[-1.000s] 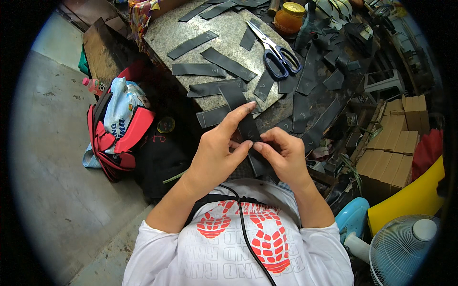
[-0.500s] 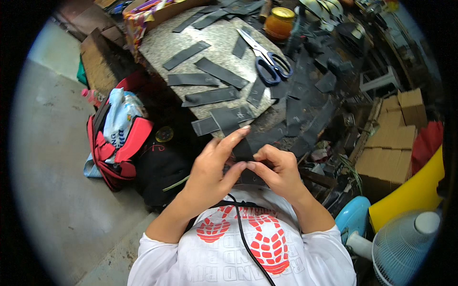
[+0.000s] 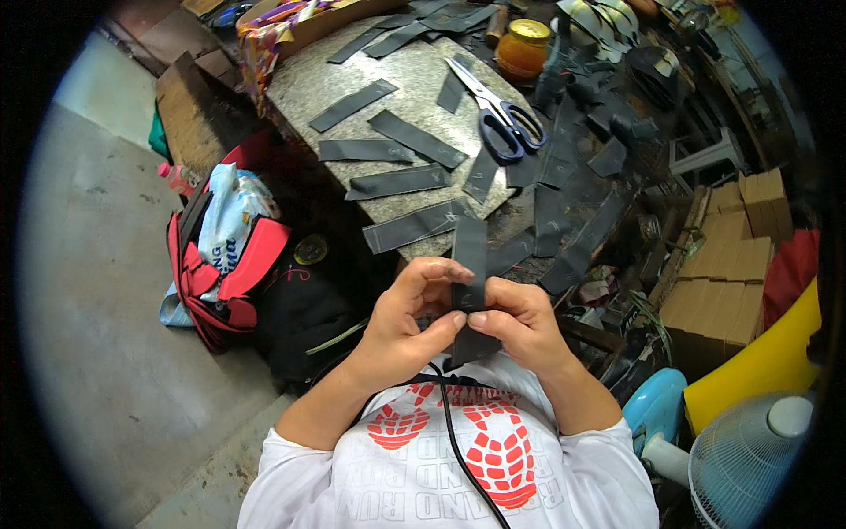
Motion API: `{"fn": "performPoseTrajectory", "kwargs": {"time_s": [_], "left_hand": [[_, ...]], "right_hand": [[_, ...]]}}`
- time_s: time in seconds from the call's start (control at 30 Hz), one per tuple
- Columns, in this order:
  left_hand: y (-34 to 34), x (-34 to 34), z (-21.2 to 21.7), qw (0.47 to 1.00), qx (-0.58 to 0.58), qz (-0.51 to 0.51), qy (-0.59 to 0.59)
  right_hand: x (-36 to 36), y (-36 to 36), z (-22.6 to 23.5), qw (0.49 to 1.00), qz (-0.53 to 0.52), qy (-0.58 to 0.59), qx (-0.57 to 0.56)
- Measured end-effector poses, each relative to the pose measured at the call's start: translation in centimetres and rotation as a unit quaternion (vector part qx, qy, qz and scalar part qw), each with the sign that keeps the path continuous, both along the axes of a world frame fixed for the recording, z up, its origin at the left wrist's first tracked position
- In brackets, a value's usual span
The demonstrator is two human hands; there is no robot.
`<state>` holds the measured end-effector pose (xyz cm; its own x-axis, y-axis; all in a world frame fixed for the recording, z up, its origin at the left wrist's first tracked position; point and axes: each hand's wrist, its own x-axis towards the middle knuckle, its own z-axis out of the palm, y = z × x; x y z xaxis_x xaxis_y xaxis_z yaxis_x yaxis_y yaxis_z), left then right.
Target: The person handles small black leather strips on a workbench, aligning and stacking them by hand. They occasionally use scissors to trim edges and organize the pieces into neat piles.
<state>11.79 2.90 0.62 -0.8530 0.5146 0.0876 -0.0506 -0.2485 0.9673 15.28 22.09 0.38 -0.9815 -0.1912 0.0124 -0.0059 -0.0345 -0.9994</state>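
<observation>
Pinching the dark strip [image 3: 473, 242] between thumb and fingers, the left hand [image 3: 412, 315] grips it from the nine o'clock side, its index finger bent so that the tip lies over the strip's face. The right hand [image 3: 522, 324] pinches the same strip from three o'clock, and the two thumb tips sit close beside each other near its middle. The strip stands lengthwise toward twelve o'clock in front of the white shirt [image 3: 397, 467]; dark material also shows below the thumbs toward six, though I cannot tell whether it is a second piece. Taking the strip as the clock's centre, a marked grey strip [image 3: 410, 227] lies between ten and eleven, on the near edge of a speckled slab [image 3: 410, 81]. Scissors [image 3: 499, 132] with blue handles rest spread just past twelve, and beyond them is an orange jar [image 3: 520, 57]. More dark pieces [image 3: 552, 216] lie toward one and two. Cardboard stacks [image 3: 714, 273] sit at three, a white fan [image 3: 749, 463] at four, and a red-and-black bag [image 3: 256, 260] near nine.
</observation>
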Motion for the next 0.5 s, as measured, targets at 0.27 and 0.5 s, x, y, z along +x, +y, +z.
{"fn": "performPoseTrajectory", "kwargs": {"time_s": [0.27,0.5], "left_hand": [[1.2,-0.8,0.0,0.998,0.047,0.032,0.004],[2.8,-1.8,0.2,0.996,0.055,0.022,-0.067]], "right_hand": [[-0.9,1.5,2.4,0.997,0.002,-0.039,0.062],[-2.1,2.3,1.6,0.985,-0.09,-0.135,-0.056]]}}
